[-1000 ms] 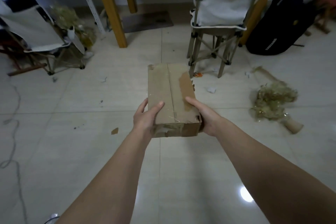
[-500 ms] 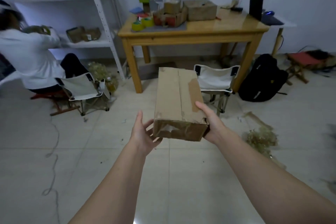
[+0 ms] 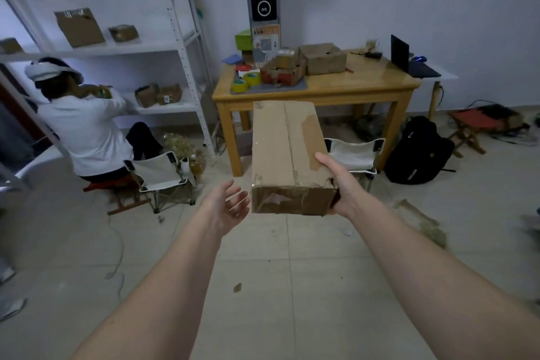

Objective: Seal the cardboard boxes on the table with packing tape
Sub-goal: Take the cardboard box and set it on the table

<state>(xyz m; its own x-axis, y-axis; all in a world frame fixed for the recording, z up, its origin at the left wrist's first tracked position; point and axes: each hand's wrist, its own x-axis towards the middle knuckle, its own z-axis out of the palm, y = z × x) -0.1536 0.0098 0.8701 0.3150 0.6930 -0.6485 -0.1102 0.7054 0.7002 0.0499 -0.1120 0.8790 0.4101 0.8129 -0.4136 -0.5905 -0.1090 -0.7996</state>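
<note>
A wooden table [image 3: 318,95] stands against the far wall, and everything here is placed from it. To its left rises a white shelf unit [image 3: 181,47] bearing several small cartons, with a seated person in a white top [image 3: 84,131] in front of the shelves. To the table's right a black backpack [image 3: 418,152] leans on the floor by the table leg. In front of the table, held in the air above the tiled floor and well short of the tabletop, is the cardboard box [image 3: 287,155], long side pointing toward the table, its top seam running lengthwise with torn tape remnants along it. On the table sit more cardboard boxes [image 3: 304,63], and at its left end two yellow tape rolls [image 3: 247,82] on a grey mat.

The right hand [image 3: 340,184] grasps the held box at its near right corner, thumb lying on the top face and fingers wrapped beneath. The left hand [image 3: 226,206] is released, palm turned toward the box, fingers spread and relaxed, just beside the box's near left edge without touching it.
</note>
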